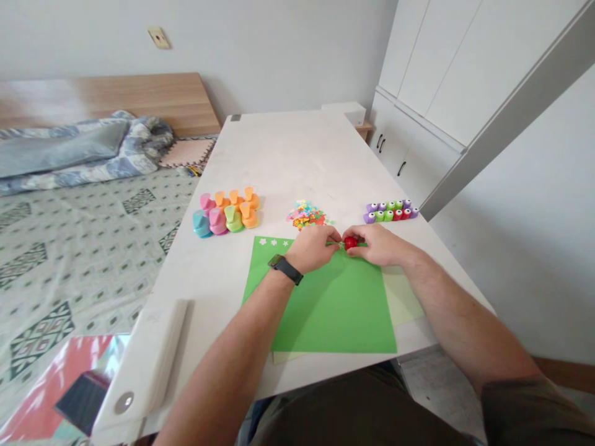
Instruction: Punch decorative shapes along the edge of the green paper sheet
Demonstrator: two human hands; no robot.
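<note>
A sheet of green paper (339,310) lies in front of me, with several small flower and star shapes punched out along its far left edge. My right hand (379,243) grips a small red craft punch (351,243) at the sheet's far edge. Close beside it, my left hand (313,249), with a dark watch (285,269) on the wrist, pinches the paper's far edge between thumb and fingers. Just beyond my hands sits a pile of colourful paper cutouts (307,215). Pale paper (403,296) shows from under the green sheet.
Two rows of larger coloured punches (235,218) stand on the left of the white table (288,155). Small purple, green and red punches (390,212) line up on the right. A long white device (149,365) lies along the near left edge, beside the bed (93,248).
</note>
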